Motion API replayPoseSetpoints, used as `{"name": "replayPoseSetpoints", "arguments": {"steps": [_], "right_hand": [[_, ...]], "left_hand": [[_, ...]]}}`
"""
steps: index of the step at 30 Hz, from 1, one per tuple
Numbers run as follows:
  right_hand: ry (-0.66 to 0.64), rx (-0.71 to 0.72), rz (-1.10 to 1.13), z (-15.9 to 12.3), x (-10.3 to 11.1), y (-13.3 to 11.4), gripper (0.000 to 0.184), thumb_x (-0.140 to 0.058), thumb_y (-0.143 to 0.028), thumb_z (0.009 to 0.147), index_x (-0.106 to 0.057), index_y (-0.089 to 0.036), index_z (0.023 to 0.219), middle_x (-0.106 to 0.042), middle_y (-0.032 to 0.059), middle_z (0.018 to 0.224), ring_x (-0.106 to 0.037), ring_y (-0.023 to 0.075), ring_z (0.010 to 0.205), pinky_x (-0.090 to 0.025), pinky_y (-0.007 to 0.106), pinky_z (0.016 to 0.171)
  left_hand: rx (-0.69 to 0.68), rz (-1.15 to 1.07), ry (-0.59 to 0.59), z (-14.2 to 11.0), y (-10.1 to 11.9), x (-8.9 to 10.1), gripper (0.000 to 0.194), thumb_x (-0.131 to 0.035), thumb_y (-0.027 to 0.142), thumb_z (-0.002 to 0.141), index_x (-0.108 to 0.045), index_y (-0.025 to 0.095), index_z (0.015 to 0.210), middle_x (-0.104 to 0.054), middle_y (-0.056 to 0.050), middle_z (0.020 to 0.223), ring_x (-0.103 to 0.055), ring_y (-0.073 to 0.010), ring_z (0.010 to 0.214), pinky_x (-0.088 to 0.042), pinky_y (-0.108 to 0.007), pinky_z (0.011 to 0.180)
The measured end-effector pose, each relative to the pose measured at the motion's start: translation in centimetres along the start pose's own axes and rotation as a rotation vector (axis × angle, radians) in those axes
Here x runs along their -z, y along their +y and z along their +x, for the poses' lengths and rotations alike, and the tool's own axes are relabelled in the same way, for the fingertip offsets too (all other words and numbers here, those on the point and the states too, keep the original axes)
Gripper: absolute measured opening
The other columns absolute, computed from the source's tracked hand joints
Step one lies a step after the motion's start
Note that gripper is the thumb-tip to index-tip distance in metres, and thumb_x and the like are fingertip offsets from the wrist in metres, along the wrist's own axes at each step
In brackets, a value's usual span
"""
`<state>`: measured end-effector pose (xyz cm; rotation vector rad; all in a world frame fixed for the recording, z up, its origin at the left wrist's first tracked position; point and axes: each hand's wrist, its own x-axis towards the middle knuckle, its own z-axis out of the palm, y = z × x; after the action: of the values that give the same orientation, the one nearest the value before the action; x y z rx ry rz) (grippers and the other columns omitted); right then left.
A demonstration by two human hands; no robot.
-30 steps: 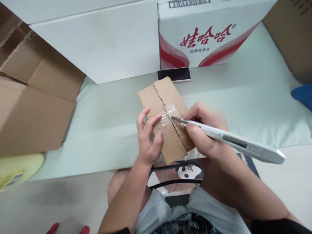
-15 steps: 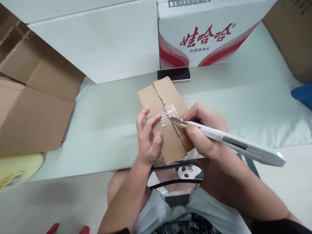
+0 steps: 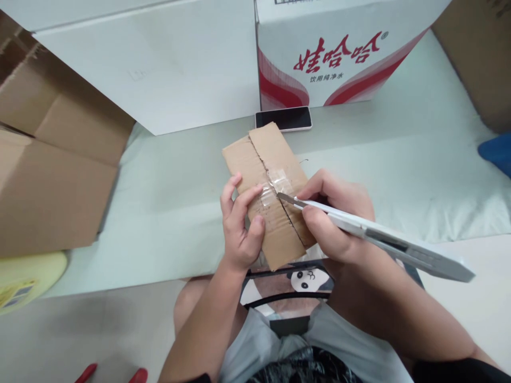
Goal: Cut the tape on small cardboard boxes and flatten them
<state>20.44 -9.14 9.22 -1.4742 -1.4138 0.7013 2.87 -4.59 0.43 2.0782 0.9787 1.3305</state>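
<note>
A small brown cardboard box (image 3: 266,159) lies in front of me, its top seam sealed by clear tape (image 3: 275,186). My left hand (image 3: 239,223) grips the box's left side, fingers curled over the top. My right hand (image 3: 331,218) is closed on a white utility knife (image 3: 383,239). The knife's blade tip rests on the taped seam at the middle of the box. The seam nearer to me looks slit.
A phone (image 3: 284,118) lies just behind the box. Behind it stand a white carton (image 3: 159,69) and a red-printed carton (image 3: 339,48). An open brown carton (image 3: 51,159) is at left, another brown carton (image 3: 479,58) at far right, a blue object (image 3: 497,154) beside it.
The blade tip has crept slightly farther along the taped seam, away from me. My left hand keeps its grip. The view shifted a little.
</note>
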Motion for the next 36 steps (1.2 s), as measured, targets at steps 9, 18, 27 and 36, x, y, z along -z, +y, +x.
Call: {"name": "replayPoseSetpoints", "arguments": {"steps": [9,18,27,36], "right_hand": [[0.014,-0.003,-0.003,0.0,0.0,-0.1,0.002,-0.051,-0.021,0.072,-0.052,-0.022,0.071,-0.047,-0.0066,0.052,-0.037,0.0088,0.047,-0.031,0.027,0.049],[0.040,-0.085,-0.019,0.1,-0.1,-0.4,0.002,-0.052,-0.025,0.071,-0.051,-0.023,0.071,-0.047,-0.0052,0.052,-0.039,0.0106,0.048,-0.031,0.028,0.050],[0.240,-0.080,0.138,0.1,-0.3,1.1,0.003,-0.049,-0.027,0.076,-0.047,-0.026,0.079,-0.044,-0.0025,0.058,-0.039,0.0130,0.048,-0.031,0.030,0.045],[0.533,-0.081,-0.069,2.8,-0.7,7.6,0.023,-0.051,-0.042,0.089,-0.042,-0.027,0.103,-0.056,0.0008,0.082,-0.060,0.0189,0.073,-0.044,0.032,0.063]], "left_hand": [[0.012,0.041,-0.017,-0.1,-0.1,0.2,0.044,-0.044,0.050,0.099,-0.059,0.027,0.133,-0.042,-0.011,0.153,-0.041,-0.0308,0.146,-0.033,-0.054,0.121],[0.004,0.038,-0.010,0.0,0.0,0.1,0.042,-0.044,0.049,0.099,-0.060,0.027,0.132,-0.043,-0.010,0.152,-0.040,-0.0310,0.145,-0.033,-0.054,0.121],[0.002,0.070,-0.011,0.0,-0.1,0.2,0.044,-0.044,0.049,0.098,-0.061,0.026,0.131,-0.044,-0.011,0.152,-0.040,-0.0322,0.146,-0.032,-0.056,0.121],[-0.034,0.088,-0.021,0.3,-1.5,1.1,0.047,-0.042,0.054,0.097,-0.063,0.026,0.128,-0.046,-0.011,0.148,-0.043,-0.0325,0.143,-0.033,-0.056,0.121]]}}
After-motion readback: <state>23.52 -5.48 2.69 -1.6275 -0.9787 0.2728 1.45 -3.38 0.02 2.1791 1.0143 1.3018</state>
